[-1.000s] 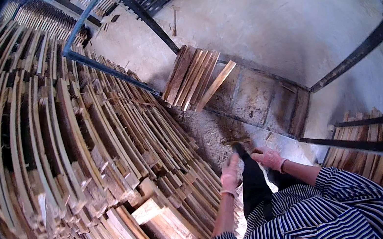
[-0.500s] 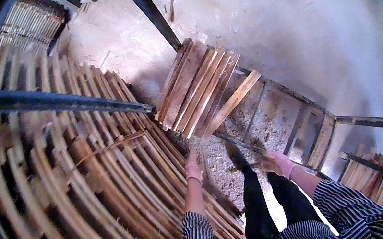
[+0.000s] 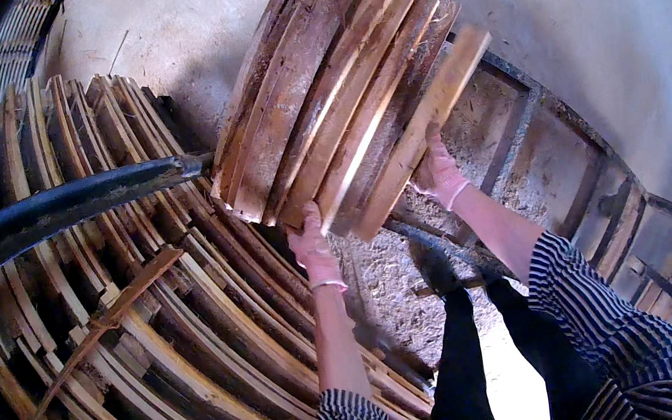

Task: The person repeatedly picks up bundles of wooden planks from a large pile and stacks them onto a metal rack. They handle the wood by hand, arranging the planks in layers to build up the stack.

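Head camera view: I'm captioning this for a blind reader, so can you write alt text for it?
Two gloved hands, left hand and right hand, grip the near end of a bundle of wooden planks. To the left stand rows of stacked planks crossed by a dark metal bar, above a dusty concrete floor.

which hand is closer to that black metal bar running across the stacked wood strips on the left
Left. The left hand grips the near end of the plank bundle, just right of the black metal bar. The right hand holds the bundle's far side, farther away.

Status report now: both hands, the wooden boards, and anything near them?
Left hand and right hand, both gloved, grip the near ends of the bundle of boards. Black metal bar ends close beside the bundle's left edge. Stacked slats lie left.
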A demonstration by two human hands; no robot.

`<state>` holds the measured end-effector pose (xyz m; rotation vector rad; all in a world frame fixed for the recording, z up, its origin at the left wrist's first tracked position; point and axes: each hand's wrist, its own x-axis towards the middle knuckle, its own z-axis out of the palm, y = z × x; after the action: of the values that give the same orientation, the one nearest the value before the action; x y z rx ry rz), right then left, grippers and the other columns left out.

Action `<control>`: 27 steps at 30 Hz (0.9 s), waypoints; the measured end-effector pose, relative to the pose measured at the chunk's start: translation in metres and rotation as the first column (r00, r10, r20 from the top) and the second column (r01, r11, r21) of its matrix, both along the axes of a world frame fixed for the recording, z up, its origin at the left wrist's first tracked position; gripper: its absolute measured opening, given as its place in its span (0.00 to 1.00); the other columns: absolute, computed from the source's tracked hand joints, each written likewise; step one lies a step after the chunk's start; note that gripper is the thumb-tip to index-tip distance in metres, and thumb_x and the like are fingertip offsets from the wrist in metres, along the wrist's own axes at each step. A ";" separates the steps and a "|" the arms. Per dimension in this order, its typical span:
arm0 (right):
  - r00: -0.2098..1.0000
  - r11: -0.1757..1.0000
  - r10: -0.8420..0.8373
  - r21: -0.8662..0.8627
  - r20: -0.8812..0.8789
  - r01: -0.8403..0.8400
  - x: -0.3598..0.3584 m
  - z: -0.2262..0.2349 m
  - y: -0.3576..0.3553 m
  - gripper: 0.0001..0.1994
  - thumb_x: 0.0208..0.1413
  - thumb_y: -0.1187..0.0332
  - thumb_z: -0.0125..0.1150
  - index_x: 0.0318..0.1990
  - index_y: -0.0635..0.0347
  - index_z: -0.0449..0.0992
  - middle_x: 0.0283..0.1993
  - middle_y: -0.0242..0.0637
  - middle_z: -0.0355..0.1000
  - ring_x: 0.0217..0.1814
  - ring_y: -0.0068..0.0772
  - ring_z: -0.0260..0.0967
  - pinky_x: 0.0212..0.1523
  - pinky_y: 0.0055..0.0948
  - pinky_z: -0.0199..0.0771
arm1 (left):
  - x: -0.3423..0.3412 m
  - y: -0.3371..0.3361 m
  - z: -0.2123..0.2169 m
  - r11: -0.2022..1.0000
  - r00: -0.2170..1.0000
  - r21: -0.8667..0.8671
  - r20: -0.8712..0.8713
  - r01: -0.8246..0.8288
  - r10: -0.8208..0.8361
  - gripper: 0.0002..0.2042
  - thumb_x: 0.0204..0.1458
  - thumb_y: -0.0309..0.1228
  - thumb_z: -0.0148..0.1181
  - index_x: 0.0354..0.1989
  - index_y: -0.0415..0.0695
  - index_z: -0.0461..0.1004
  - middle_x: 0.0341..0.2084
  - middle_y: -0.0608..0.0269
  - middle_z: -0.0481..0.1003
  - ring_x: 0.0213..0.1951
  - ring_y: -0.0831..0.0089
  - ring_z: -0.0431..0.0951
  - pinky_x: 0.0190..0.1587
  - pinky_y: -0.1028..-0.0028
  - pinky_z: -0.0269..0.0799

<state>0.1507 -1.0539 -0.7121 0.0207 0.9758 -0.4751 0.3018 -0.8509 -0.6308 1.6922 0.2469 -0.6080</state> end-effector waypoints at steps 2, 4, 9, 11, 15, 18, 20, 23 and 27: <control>0.986 0.979 0.158 -0.139 0.045 -0.150 -0.007 0.010 -0.012 0.44 0.48 0.35 0.70 0.66 0.53 0.65 0.65 0.38 0.69 0.67 0.45 0.66 0.67 0.47 0.68 | -0.027 -0.006 0.009 0.996 0.997 -0.049 -0.042 -0.073 0.071 0.36 0.55 0.35 0.71 0.68 0.33 0.61 0.61 0.56 0.71 0.59 0.67 0.71 0.66 0.68 0.62; 0.946 0.937 0.317 -0.131 -0.062 -0.323 -0.026 0.028 -0.034 0.44 0.49 0.37 0.70 0.67 0.54 0.65 0.66 0.36 0.69 0.68 0.42 0.65 0.68 0.48 0.67 | -0.071 -0.019 0.021 0.995 1.000 -0.101 -0.013 0.001 -0.002 0.36 0.57 0.34 0.69 0.69 0.31 0.58 0.60 0.52 0.70 0.58 0.66 0.72 0.64 0.67 0.66; 0.865 0.841 0.471 -0.206 -0.174 -0.499 -0.060 0.062 -0.071 0.42 0.50 0.44 0.74 0.68 0.57 0.66 0.66 0.38 0.70 0.66 0.38 0.69 0.67 0.47 0.68 | -0.140 -0.045 0.050 0.492 0.642 0.415 -0.446 0.765 -0.624 0.31 0.63 0.39 0.59 0.69 0.36 0.60 0.55 0.41 0.74 0.56 0.57 0.77 0.56 0.63 0.74; 0.863 0.832 0.475 -0.232 -0.175 -0.505 -0.064 0.062 -0.073 0.42 0.50 0.44 0.74 0.68 0.58 0.66 0.65 0.38 0.70 0.66 0.37 0.69 0.66 0.46 0.69 | -0.126 -0.044 0.066 -0.012 0.290 0.398 -0.688 0.917 -0.665 0.29 0.63 0.44 0.57 0.68 0.39 0.64 0.51 0.37 0.76 0.55 0.52 0.78 0.54 0.60 0.76; 0.888 0.864 0.460 -0.221 -0.022 -0.453 -0.069 0.040 -0.071 0.41 0.50 0.44 0.74 0.67 0.59 0.68 0.65 0.39 0.71 0.65 0.38 0.70 0.66 0.45 0.70 | -0.065 -0.052 0.095 -0.259 0.048 0.493 -0.527 0.830 -0.849 0.35 0.55 0.56 0.60 0.62 0.39 0.70 0.52 0.41 0.77 0.56 0.48 0.77 0.58 0.58 0.73; 0.887 0.878 0.454 -0.210 0.081 -0.430 -0.075 0.022 -0.073 0.42 0.50 0.44 0.74 0.67 0.58 0.68 0.66 0.40 0.70 0.67 0.38 0.68 0.67 0.46 0.68 | -0.012 -0.093 0.070 0.426 0.565 0.600 -0.053 0.677 -0.823 0.39 0.48 0.52 0.72 0.61 0.34 0.70 0.55 0.41 0.75 0.58 0.51 0.76 0.59 0.57 0.71; 0.885 0.874 0.464 -0.182 0.034 -0.451 -0.078 0.018 -0.073 0.42 0.51 0.43 0.73 0.68 0.58 0.67 0.66 0.40 0.70 0.68 0.37 0.67 0.67 0.45 0.68 | -0.008 -0.130 0.031 0.567 0.600 0.521 0.125 0.638 -0.790 0.43 0.42 0.53 0.76 0.61 0.33 0.68 0.55 0.42 0.75 0.57 0.51 0.76 0.58 0.59 0.72; 0.847 0.836 0.506 -0.148 -0.164 -0.528 -0.075 0.029 -0.066 0.39 0.53 0.45 0.72 0.67 0.58 0.68 0.65 0.40 0.71 0.67 0.36 0.67 0.66 0.43 0.68 | -0.021 -0.143 0.004 0.637 0.695 0.357 -0.051 0.683 -0.717 0.48 0.36 0.53 0.80 0.62 0.33 0.66 0.55 0.41 0.75 0.55 0.50 0.78 0.57 0.61 0.73; 0.812 0.730 0.526 -0.356 -0.252 -0.584 -0.074 0.078 -0.052 0.31 0.55 0.51 0.71 0.62 0.60 0.74 0.59 0.38 0.76 0.63 0.32 0.71 0.63 0.36 0.70 | -0.053 -0.123 0.036 0.690 0.712 0.176 -0.133 0.702 -0.690 0.57 0.37 0.42 0.83 0.70 0.30 0.48 0.58 0.45 0.72 0.58 0.63 0.74 0.61 0.66 0.70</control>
<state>0.0767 -1.1060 -0.6336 -0.6949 0.9380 -0.1131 0.2483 -0.9737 -0.5951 1.9731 -0.3416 -1.2357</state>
